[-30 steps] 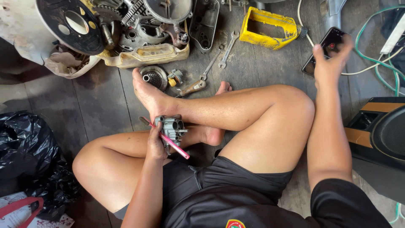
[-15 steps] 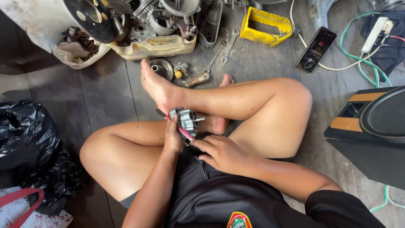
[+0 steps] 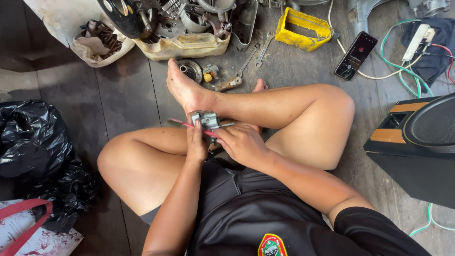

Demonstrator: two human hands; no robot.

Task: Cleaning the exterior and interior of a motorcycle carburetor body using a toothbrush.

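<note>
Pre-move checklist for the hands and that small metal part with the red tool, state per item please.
1. Left hand has hold of the small metal part: ok, fingers wrap it from below.
2. Right hand on the work: ok, its fingertips meet the red-handled tool beside the part.
3. Tool tip seated in the part: cannot tell, hidden by the part and fingers.
4. Part supported: ok, held above the crossed legs next to the foot.
5. Spare tools in view: ok, wrenches lie on the floor ahead of the foot.
6. Phone away from the work: ok, it lies on the floor beside the yellow case.
</note>
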